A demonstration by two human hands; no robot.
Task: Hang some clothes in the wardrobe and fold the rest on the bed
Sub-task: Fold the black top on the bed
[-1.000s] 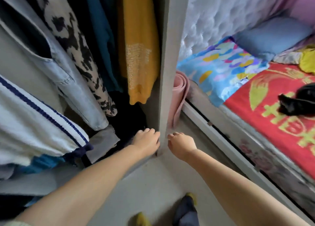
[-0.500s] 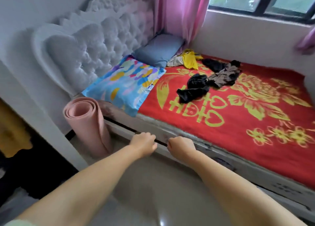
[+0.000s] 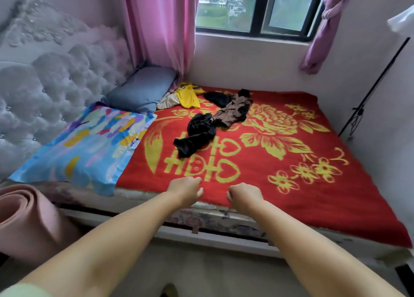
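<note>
Both arms were stretched forward over the near edge of the bed [image 3: 224, 234]. The left hand [image 3: 185, 190] and the right hand [image 3: 244, 195] had their fingers curled inward, and they held nothing. They hung above the red blanket with yellow flowers [image 3: 313, 184], well apart from the clothes. A crumpled black garment [image 3: 197, 135] lay in the middle of the blanket, and a brown garment [image 3: 230, 113] touched it on the far side. A yellow shirt [image 3: 188, 97] lay near the grey-blue pillow [image 3: 143, 88]. A colourful blue pillow [image 3: 89, 146] was at the left, beside the rolled pink mat [image 3: 24, 218].
</note>
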